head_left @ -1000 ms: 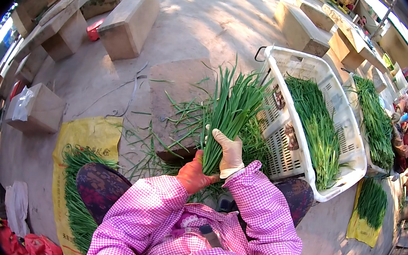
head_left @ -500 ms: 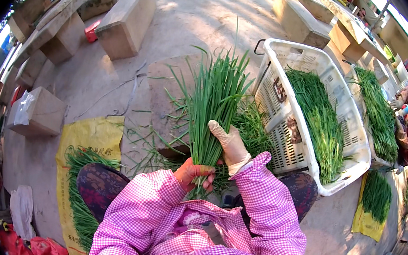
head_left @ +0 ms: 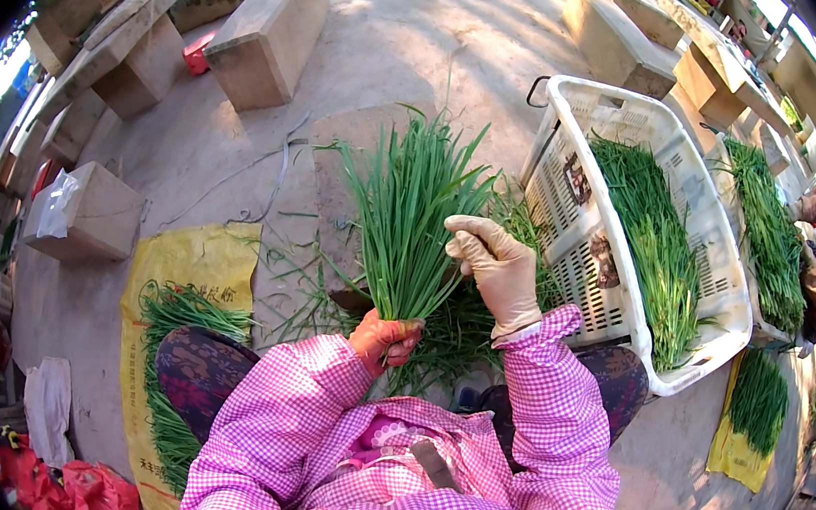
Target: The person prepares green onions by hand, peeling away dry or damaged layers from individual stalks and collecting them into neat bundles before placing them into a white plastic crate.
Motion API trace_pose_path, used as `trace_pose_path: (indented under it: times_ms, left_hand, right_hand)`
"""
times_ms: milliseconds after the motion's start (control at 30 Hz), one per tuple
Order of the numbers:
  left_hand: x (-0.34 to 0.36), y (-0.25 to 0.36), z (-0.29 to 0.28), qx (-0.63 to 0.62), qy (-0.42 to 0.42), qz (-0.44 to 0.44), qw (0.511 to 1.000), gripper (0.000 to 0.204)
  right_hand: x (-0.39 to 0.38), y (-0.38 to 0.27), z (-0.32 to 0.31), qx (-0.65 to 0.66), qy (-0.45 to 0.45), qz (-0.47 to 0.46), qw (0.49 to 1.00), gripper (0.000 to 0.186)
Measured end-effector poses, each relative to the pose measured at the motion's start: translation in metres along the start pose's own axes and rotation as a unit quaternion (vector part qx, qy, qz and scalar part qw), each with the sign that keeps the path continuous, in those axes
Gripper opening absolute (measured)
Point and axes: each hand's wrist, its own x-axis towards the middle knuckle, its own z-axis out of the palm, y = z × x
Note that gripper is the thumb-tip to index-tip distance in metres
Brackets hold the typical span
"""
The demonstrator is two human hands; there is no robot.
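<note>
Floor: pale concrete point(head_left: 207, 167), strewn with loose green blades near the hands.
Crate: white perforated plastic crate point(head_left: 708, 360) to the right, with long green leaves inside.
Sack: flat yellow sack point(head_left: 189, 252) at the left, more leaves lying on it.
Sleeves: pink-and-white gingham sleeves point(head_left: 272, 431), elbows bent, forearms angled inward.
Leaf bunch: chive-like bunch point(head_left: 407, 220), upright in front of the body, tips fanned away.
Right hand: cream-gloved right hand point(head_left: 499, 270), raised just beside the bunch, fingers half curled, thumb near them; cannot tell whether it grips a blade.
Left hand: left hand point(head_left: 384, 341), fingers closed round the bunch's lower stems.
Labels: brownish patches point(head_left: 578, 180) on the crate wall, details unclear.
Writing: dark printed characters point(head_left: 222, 293) on the sack.
</note>
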Motion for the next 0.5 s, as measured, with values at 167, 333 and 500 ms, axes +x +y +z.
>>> trace_pose_path:
  times_ms: [167,333,500]
  left_hand:
    - [-0.002,-0.004,-0.001,0.033,0.007,-0.007,0.999,0.019]
    - [-0.006,-0.002,0.001,0.072,-0.027,0.006,0.997,0.02]
    - [-0.009,0.0,-0.003,0.062,-0.02,0.011,0.998,0.02]
  right_hand:
    - [-0.002,0.012,0.006,-0.442,0.007,-0.098,0.892,0.029]
    - [-0.004,0.021,0.007,-0.437,0.018,-0.143,0.888,0.021]
    - [0.007,-0.016,-0.018,0.041,-0.015,0.104,0.994,0.01]
